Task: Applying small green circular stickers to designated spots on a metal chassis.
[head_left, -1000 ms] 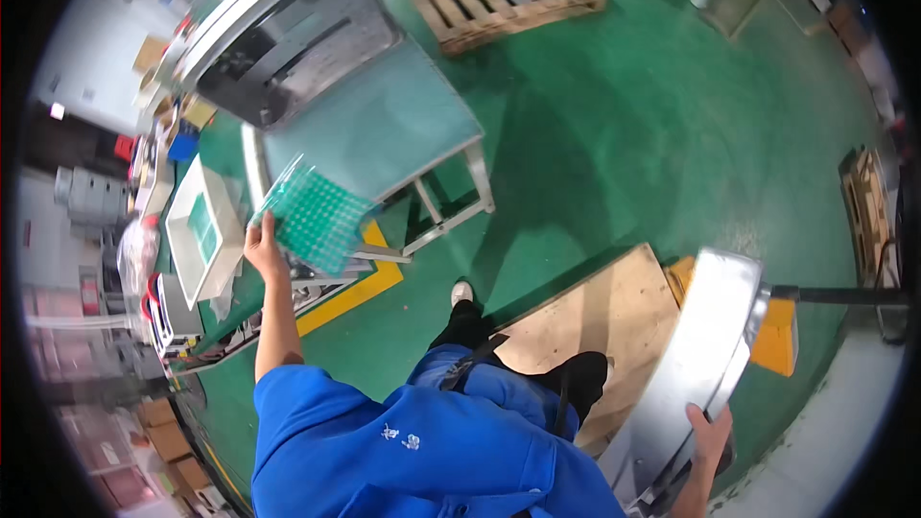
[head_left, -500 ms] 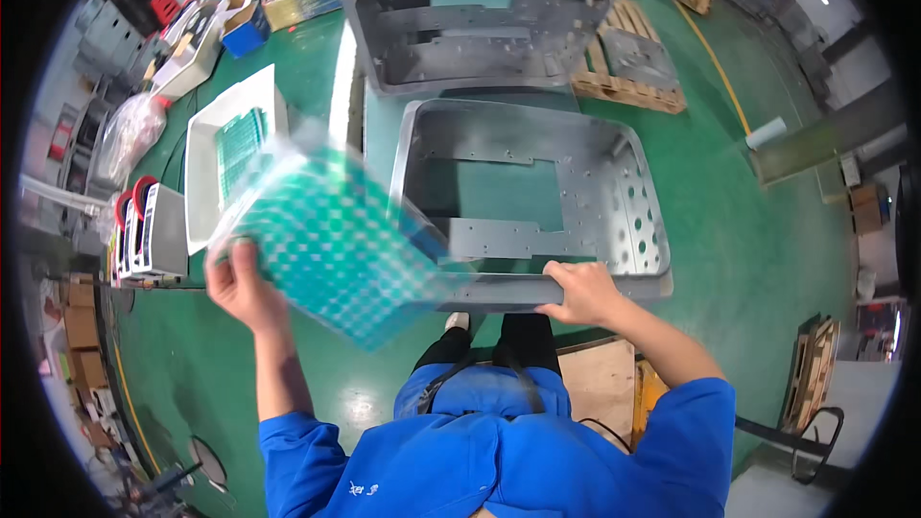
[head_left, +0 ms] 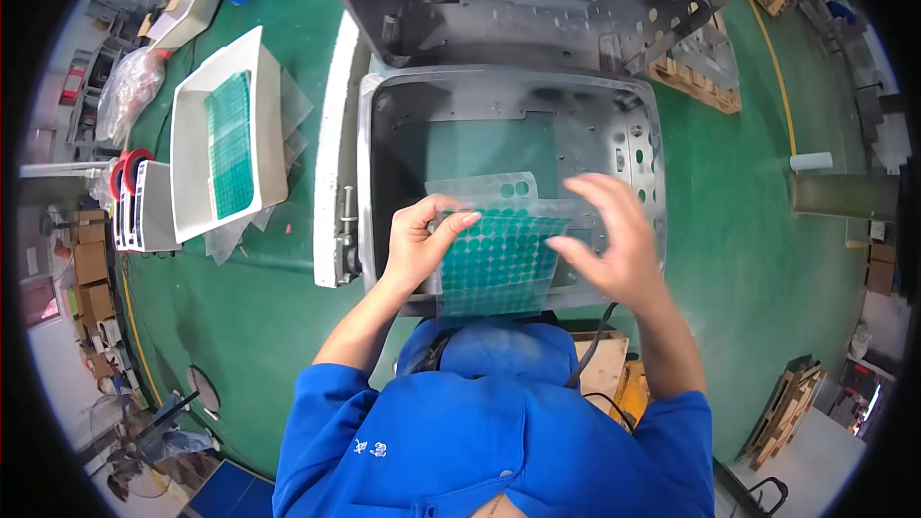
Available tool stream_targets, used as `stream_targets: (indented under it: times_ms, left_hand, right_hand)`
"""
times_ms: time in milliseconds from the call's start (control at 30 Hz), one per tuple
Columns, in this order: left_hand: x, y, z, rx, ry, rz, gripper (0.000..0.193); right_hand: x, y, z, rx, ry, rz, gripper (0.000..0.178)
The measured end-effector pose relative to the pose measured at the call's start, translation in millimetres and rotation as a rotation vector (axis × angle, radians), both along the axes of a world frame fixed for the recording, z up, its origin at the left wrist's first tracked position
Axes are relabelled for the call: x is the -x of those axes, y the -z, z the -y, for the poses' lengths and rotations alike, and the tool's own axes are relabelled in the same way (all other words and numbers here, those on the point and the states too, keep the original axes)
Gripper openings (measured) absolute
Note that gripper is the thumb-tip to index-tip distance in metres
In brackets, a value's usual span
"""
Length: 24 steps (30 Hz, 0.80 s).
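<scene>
Green dots are covering a clear plastic sheet (head_left: 499, 264), which is serving here as the centre of the clock face. The left hand (head_left: 427, 238) is closing at the sheet's upper left edge, its thumb and fingers pinching the plastic. The right hand (head_left: 619, 240) is standing wide at three o'clock, thumb and fingers spreading apart around the sheet's right edge; whether it is touching the plastic cannot be told. The sheet is hanging over the lower metal case (head_left: 379, 149), overlapping its opening and near rim. Just beyond the sheet's upper edge, a clear strip (head_left: 470, 189) with a pair of green dots is showing towards twelve o'clock.

An upper metal case (head_left: 537, 24) is tilting at twelve o'clock, its hollow side facing the wearer. At ten o'clock, a white tray (head_left: 271, 125) is lying on the green desk (head_left: 297, 24), with a second green sheet (head_left: 230, 144) resting inside and clear plastic sheets (head_left: 295, 104) poking out from beneath it. A white bar (head_left: 336, 153) is running between tray and lower case. A wooden pallet (head_left: 686, 82) is lying at half past one, and the wearer's blue shirt (head_left: 480, 441) is filling six o'clock.
</scene>
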<state>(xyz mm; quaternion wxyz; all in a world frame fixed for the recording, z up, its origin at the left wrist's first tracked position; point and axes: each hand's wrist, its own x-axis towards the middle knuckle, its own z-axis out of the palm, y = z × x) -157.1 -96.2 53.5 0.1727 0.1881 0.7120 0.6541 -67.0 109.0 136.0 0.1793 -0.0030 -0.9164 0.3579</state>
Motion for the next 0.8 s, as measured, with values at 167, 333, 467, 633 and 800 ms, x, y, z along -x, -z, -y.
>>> stream_targets:
  times_ms: [167,333,467,633,800]
  left_hand:
    - [14,2,-42,0.146,-0.052,0.256,0.015]
    - [21,21,-53,0.114,-0.174,0.387,0.014]
    - [29,43,-47,0.203,-0.165,0.218,0.013]
    - [33,49,-43,0.27,-0.143,0.184,0.014]
    - [35,58,-44,0.279,-0.17,0.2,0.013]
  right_hand:
    - [39,60,-31,0.345,-0.173,0.254,0.01]
    - [65,91,-43,0.604,-0.214,0.462,0.012]
    - [81,103,-42,0.713,-0.166,0.507,0.012]
    - [85,126,-35,0.767,-0.107,0.556,0.012]
    - [84,132,-22,0.685,0.003,0.501,0.008]
